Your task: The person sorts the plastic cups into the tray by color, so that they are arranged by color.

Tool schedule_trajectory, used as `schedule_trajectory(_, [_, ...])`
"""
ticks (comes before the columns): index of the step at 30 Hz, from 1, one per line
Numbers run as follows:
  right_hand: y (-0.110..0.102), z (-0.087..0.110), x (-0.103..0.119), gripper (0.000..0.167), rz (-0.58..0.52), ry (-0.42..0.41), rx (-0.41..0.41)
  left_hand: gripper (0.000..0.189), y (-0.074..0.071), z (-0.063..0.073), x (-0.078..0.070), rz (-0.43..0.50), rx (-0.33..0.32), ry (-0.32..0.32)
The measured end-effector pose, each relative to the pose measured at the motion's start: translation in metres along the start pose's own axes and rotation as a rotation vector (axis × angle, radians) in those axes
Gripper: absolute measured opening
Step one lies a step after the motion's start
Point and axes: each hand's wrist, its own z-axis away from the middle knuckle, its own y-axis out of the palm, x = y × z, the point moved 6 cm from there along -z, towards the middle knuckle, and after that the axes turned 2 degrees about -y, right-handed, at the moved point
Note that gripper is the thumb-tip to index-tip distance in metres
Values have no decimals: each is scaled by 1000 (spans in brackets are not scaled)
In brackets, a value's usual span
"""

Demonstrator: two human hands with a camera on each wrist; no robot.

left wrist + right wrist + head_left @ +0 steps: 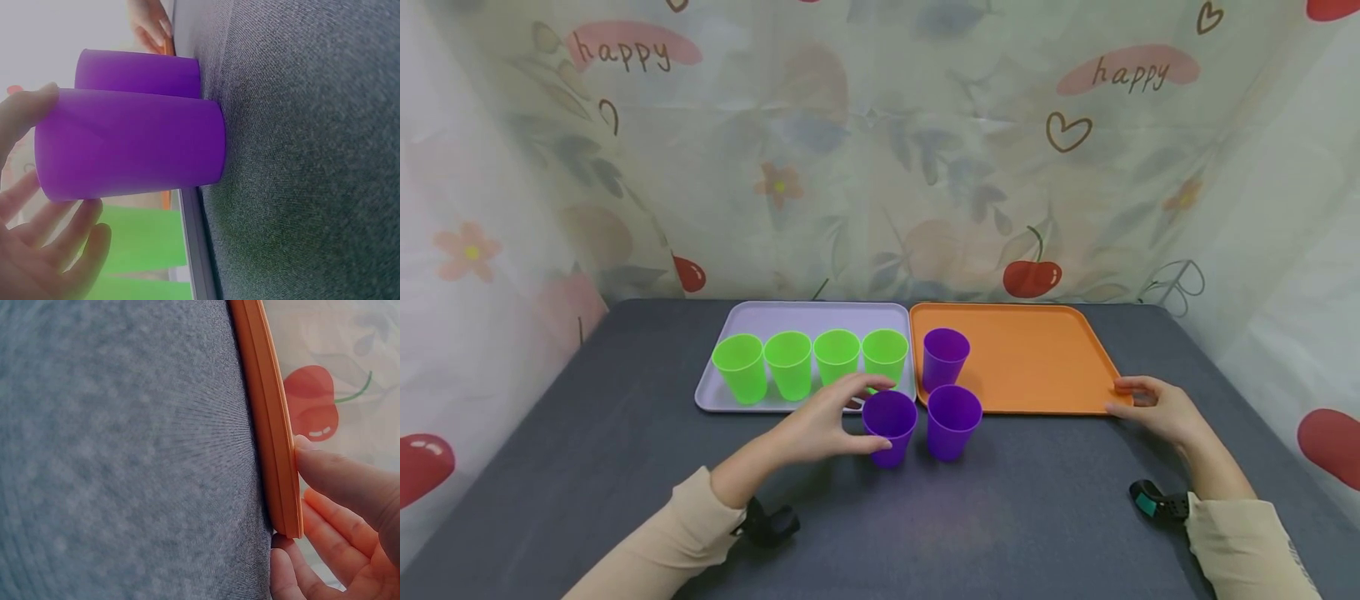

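My left hand (pixel 827 421) is curled around the upper part of a purple cup (pixel 890 427), thumb on the near side and fingers on the far side. That cup stands upright on the dark table in front of the lilac tray. Just right of it stands another purple cup (pixel 953 421). A third purple cup (pixel 945 358) is on the left end of the orange tray (pixel 1030 358). At that tray's near right corner, my right hand (pixel 1161 408) holds the edge. The right wrist view has the thumb (pixel 344 478) against the rim and fingers around the corner.
Several green cups (pixel 790 367) stand in a row on the lilac tray (pixel 820 314), which adjoins the orange tray's left side. Dark cloth covers the table (pixel 1000 525). A printed curtain (pixel 872 167) hangs behind, with a thin cable (pixel 1180 279) at the back right.
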Motion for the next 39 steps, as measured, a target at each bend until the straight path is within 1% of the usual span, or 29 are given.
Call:
schedule_trajectory(14, [0, 0, 0, 69, 3, -12, -9, 63, -2, -1, -1, -6, 1, 14])
schedule_trajectory(24, [0, 1, 1, 69, -8, -14, -7, 63, -7, -1, -5, -18, -22, 35])
schedule_trajectory(32, [0, 2, 3, 70, -28, -21, -2, 63, -11, -2, -8, -18, -19, 42])
schedule_trajectory(39, [0, 2, 3, 70, -24, -16, 2, 63, -16, -4, -13, 6, -30, 41])
